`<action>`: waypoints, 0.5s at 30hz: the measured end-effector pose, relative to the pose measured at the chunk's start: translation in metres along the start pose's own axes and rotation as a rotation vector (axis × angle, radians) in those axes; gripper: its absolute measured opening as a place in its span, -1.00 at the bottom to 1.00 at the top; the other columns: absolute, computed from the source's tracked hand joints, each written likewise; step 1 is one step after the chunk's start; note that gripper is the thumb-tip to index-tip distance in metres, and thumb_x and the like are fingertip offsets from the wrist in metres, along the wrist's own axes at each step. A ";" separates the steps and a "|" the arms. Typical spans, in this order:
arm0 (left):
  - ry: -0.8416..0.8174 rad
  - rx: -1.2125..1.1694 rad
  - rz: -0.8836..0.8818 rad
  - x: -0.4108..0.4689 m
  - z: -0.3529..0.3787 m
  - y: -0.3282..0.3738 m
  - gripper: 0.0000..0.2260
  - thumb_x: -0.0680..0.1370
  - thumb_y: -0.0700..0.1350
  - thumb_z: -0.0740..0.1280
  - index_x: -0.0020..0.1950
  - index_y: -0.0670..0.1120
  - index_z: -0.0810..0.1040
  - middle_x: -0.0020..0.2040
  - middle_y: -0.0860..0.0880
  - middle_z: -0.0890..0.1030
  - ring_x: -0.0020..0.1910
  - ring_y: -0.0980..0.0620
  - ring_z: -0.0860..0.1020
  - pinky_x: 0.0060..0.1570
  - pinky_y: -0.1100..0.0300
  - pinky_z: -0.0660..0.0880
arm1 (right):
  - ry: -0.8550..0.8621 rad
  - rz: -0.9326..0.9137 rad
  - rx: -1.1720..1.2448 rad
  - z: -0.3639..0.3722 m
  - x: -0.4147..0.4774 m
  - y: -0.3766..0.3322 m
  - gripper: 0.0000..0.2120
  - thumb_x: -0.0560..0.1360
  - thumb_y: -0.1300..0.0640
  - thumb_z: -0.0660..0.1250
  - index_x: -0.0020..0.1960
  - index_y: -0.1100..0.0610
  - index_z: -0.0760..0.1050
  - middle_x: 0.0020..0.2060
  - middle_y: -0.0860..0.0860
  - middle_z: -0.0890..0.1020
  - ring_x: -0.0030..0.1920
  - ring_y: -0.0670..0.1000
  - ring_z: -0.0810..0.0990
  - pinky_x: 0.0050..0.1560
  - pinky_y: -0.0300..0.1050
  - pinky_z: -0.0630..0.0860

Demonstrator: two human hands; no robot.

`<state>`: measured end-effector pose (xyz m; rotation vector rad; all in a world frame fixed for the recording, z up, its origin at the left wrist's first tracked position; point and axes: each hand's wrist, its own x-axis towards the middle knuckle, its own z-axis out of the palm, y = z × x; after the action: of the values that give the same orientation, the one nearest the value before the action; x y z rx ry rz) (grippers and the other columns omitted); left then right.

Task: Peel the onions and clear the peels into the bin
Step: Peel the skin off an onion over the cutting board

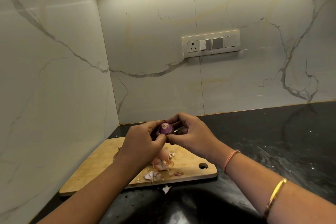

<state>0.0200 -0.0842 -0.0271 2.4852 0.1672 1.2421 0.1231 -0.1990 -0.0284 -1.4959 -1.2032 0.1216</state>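
Observation:
A small purple onion (165, 128) is held up above the wooden cutting board (101, 162), its cut end facing me. My left hand (140, 143) grips it from the left with curled fingers. My right hand (190, 132) grips it from the right and above, thumb meeting the left thumb below the onion. Loose pinkish onion peels (161, 164) lie in a heap on the board under my hands, and more scraps (151, 175) sit near its front edge. One white peel piece (166, 188) lies on the counter just off the board. No bin is in view.
The board lies in the corner of a black stone counter (272, 142), with marble walls at the left and back. A switch and socket panel (211, 43) is on the back wall. A hanging hole (203, 165) marks the board's right end.

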 end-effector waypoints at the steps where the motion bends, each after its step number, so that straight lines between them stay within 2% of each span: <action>1: 0.005 0.009 0.002 0.001 -0.001 -0.002 -0.69 0.48 -0.24 0.33 0.22 -0.10 0.53 -0.05 -0.03 0.65 -0.25 0.21 0.54 -0.24 0.50 0.49 | -0.012 0.010 0.029 0.000 0.000 0.000 -0.75 0.37 0.25 0.49 -0.01 0.08 0.53 -0.11 0.09 0.65 -0.13 0.06 0.65 -0.01 -0.02 0.62; 3: 0.016 0.003 -0.007 0.001 -0.004 -0.005 -0.72 0.49 -0.28 0.31 0.19 -0.11 0.54 -0.10 -0.03 0.66 -0.27 0.17 0.57 -0.24 0.43 0.53 | -0.043 0.037 0.122 -0.001 0.000 -0.002 -0.77 0.40 0.29 0.45 0.02 0.11 0.54 -0.11 0.09 0.64 -0.16 0.01 0.64 -0.06 -0.10 0.62; 7: 0.003 -0.111 -0.026 -0.001 -0.005 -0.002 -0.68 0.50 -0.27 0.30 0.20 0.00 0.47 -0.15 0.13 0.60 -0.26 0.15 0.61 -0.21 0.38 0.55 | -0.051 0.100 0.308 -0.006 -0.001 -0.002 -0.74 0.44 0.33 0.40 0.11 0.18 0.52 -0.10 0.11 0.62 -0.21 0.00 0.65 -0.13 -0.16 0.60; 10: 0.003 -0.139 -0.007 -0.003 -0.003 0.004 -0.68 0.48 -0.20 0.34 0.18 0.06 0.44 -0.16 0.25 0.54 -0.20 0.25 0.57 -0.18 0.51 0.48 | -0.043 0.109 0.312 -0.007 -0.002 -0.001 -0.70 0.42 0.34 0.42 0.14 0.23 0.52 -0.11 0.08 0.63 -0.20 -0.04 0.65 -0.14 -0.18 0.59; 15: 0.048 -0.097 -0.008 -0.002 -0.004 0.005 -0.72 0.45 -0.19 0.38 0.16 -0.09 0.56 -0.14 0.15 0.55 -0.25 0.32 0.52 -0.22 0.58 0.43 | -0.051 0.091 0.236 -0.004 -0.002 -0.003 -0.70 0.38 0.33 0.46 0.08 0.23 0.52 -0.10 0.09 0.63 -0.18 -0.02 0.64 -0.16 -0.20 0.60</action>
<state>0.0157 -0.0882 -0.0246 2.3717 0.1264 1.2764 0.1233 -0.2040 -0.0257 -1.3468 -1.1191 0.3526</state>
